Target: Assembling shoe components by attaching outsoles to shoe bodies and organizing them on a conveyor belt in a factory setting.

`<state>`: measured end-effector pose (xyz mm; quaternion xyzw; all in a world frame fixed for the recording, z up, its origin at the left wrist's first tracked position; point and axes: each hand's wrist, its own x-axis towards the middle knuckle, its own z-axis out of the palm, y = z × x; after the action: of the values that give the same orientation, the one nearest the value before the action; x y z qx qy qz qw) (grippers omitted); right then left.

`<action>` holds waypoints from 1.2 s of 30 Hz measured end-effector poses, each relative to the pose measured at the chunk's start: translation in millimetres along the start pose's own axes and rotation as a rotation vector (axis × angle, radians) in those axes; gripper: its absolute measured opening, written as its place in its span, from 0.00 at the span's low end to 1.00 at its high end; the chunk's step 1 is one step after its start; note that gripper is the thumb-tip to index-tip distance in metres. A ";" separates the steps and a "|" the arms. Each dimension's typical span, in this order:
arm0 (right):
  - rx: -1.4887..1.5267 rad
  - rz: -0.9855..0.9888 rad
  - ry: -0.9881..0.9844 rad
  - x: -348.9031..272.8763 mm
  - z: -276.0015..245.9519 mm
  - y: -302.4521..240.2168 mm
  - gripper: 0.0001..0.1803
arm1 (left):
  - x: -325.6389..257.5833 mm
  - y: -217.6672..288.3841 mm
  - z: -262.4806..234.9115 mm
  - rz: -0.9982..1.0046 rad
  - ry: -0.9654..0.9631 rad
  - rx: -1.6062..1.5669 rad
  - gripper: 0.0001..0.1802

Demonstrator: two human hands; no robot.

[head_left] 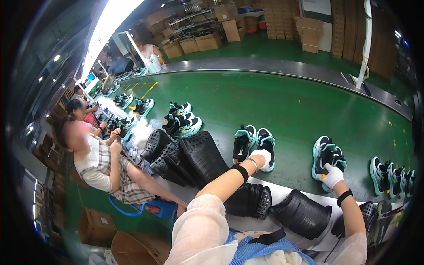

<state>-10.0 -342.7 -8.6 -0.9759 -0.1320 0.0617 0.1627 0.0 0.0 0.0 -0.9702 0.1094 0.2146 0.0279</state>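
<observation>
A white glove covers my left hand [262,159], whose fingers close over the heel end of a black and mint sneaker [266,140]. Left of it, a matching sneaker [243,142] stands on the green work surface [282,106]. My right hand [331,177], gloved too, grips the heel end of one sneaker [338,160] in a second pair, its thumb by an orange tab. That shoe leans against its mate [322,154]. Both hands hide parts of the shoes they hold.
Stacks of black, perforated, sole-shaped pieces [302,213] line the near edge. More sneakers stand to the right [388,176] and left [182,123]. A seated co-worker [99,159] is at my left, beside a blue stool [154,210]. Cardboard boxes [97,225] stand on the floor.
</observation>
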 end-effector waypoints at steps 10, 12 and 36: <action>-0.016 0.029 -0.070 -0.7 -5.7 -7.1 0.22 | 0.2 -12.6 -17.3 -0.138 -0.563 -0.417 0.15; -0.032 0.025 -0.088 2.0 -7.1 -8.8 0.23 | 10.9 -18.0 -5.9 -0.160 -0.571 -0.457 0.19; -0.099 0.030 -0.218 0.7 -12.2 -27.6 0.28 | -9.4 -3.8 3.2 -0.084 -0.213 -0.152 0.20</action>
<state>-13.9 -321.0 12.0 -0.9721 -0.1371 0.1631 0.0981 -8.7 5.9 1.1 -0.9449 0.0483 0.3229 -0.0252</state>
